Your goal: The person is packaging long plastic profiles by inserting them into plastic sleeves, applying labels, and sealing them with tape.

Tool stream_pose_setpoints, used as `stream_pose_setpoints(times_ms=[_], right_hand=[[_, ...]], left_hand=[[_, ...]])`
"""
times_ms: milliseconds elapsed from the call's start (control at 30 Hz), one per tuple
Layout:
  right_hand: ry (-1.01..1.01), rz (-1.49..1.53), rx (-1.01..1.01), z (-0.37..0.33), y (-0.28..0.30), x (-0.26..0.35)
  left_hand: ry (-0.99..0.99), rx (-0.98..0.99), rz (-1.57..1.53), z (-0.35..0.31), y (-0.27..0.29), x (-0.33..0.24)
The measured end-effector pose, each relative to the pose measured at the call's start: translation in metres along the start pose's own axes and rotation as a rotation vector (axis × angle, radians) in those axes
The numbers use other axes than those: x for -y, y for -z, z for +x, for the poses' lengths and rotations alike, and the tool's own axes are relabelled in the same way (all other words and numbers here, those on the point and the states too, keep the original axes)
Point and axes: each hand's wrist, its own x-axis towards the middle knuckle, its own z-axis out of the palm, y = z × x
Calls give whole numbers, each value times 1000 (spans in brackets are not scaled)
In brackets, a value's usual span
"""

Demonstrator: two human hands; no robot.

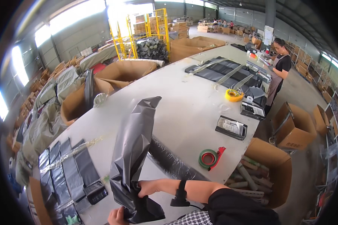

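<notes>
- Holding the big black plastic bag point(132, 138) tight: the right hand point(148, 188).
- Pinching its low end: the left hand point(117, 216).
- Lying beside it: a shiny dark roll point(175, 162).

Left of the plastic bag point(133, 138), plastic bundles point(73, 168) lie on the worktable point(184, 108); right, a tape dispenser point(215, 159) sits before a tray point(229, 135).

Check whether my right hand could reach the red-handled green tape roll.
Probably not: your right hand grips a dark grey plastic bag, and a shiny black bundle lies before the tape.
</notes>
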Motion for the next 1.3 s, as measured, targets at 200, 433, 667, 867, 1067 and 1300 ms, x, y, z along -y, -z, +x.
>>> stream_pose_setpoints(times_ms=[200,433,667,867,1067,1300], right_hand=[[118,-684,-567,-75,58,-50],[-508,-430,-624,-145,66,-70],[-548,-278,-545,-148,77,-50],[-583,-290,-524,-154,77,-76],[-434,-77,-378,-237,55,-74],[-767,718,-154,-395,-11,-142]], left_hand=[[376,-4,42,-9,-20,-5],[669,-417,-62,-1,3,17],[812,-748,-157,12,38,43],[785,-709,-184,14,28,30],[673,-578,-195,14,2,1],[193,-412,-41,36,-42,-37]])
